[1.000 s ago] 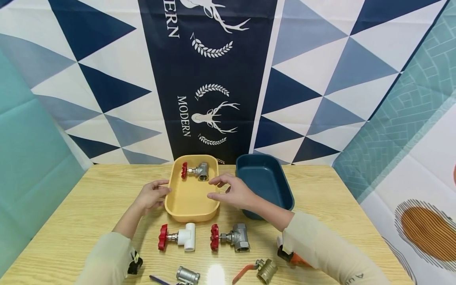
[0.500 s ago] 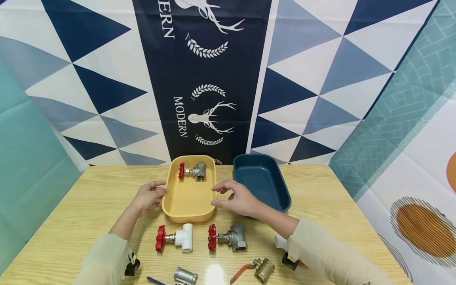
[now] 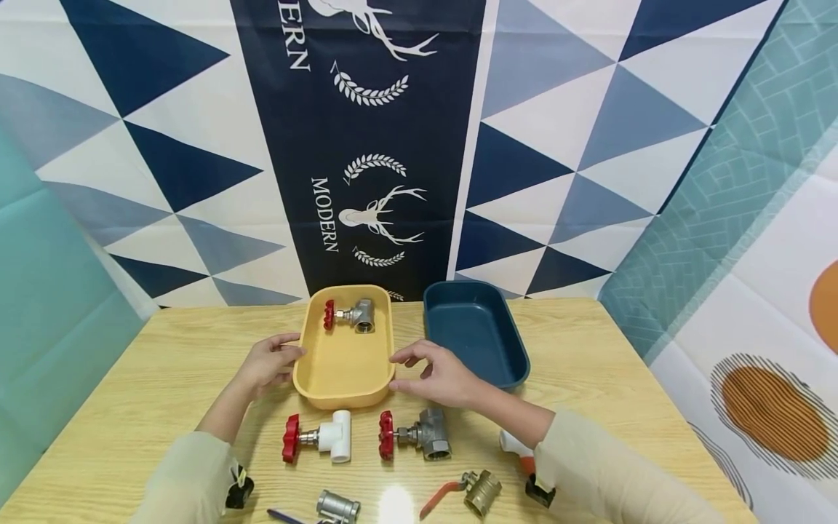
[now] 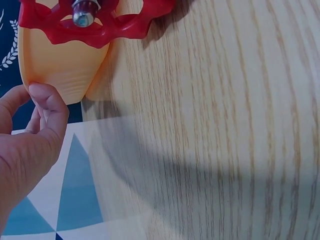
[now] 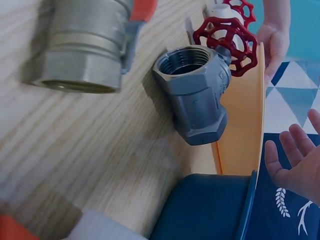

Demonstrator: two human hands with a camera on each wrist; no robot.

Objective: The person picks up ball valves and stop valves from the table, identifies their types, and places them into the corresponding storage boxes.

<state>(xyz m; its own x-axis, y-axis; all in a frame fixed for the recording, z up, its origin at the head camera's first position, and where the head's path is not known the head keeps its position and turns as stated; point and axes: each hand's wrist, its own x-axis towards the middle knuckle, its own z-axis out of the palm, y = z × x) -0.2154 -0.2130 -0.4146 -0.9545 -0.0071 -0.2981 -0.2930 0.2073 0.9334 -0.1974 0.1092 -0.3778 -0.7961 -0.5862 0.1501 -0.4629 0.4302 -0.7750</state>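
Note:
My left hand (image 3: pixel 268 362) is at the left side of a yellow tray (image 3: pixel 340 399); its thumb laps over the rim and its fingers lie outside, pinching the tray's edge (image 4: pixel 65 55). At the tray's right wall is my right hand (image 3: pixel 437 372), palm sideways, fingers loosely extended with tips right at the rim. Inside the tray, towards the back, lies a metal gate valve (image 3: pixel 360 314) with a red handwheel. In front of the tray lie a white plastic valve (image 3: pixel 335 437) and a larger grey metal gate valve (image 3: pixel 431 434), both with red handwheels.
A dark blue tray (image 3: pixel 474 346) stands just right of the yellow one. Near the front edge lie a brass ball valve (image 3: pixel 482 493) with a red lever and a silver valve (image 3: pixel 338 505). A white and orange fitting (image 3: pixel 513 444) is partly hidden by the right sleeve.
My right hand has drawn back from over the yellow tray to its right wall. My left hand keeps its place at the rim. The head view has shifted slightly.

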